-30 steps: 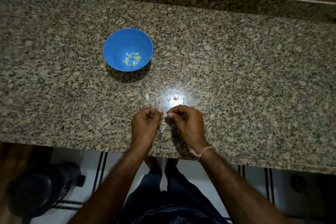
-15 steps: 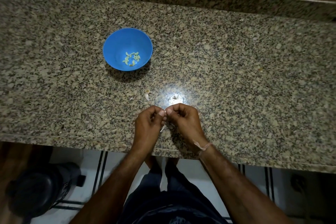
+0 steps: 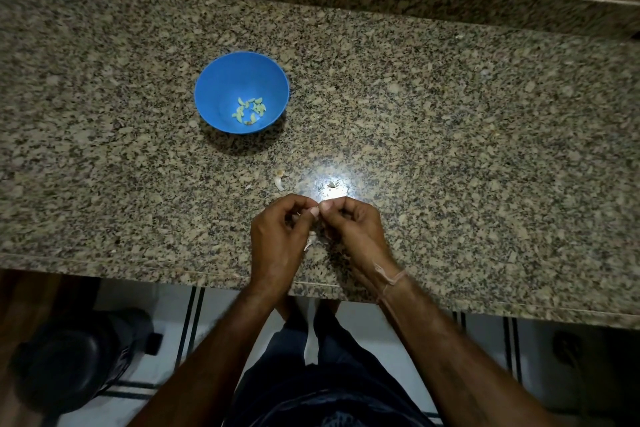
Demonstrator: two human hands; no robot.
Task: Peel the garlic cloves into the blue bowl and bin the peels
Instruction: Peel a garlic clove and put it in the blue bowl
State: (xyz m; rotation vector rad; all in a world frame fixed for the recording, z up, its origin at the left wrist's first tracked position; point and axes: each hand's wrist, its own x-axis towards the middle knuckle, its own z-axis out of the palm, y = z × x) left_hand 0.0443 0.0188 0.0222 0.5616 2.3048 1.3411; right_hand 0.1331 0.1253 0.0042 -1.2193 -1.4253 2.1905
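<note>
Grips of left hand and right hand both tight on one garlic clove; one blue bowl beyond.

1 blue bowl; about 10 peeled cloves; 2 hands: left hand, right hand; 1 dark floor bin
</note>
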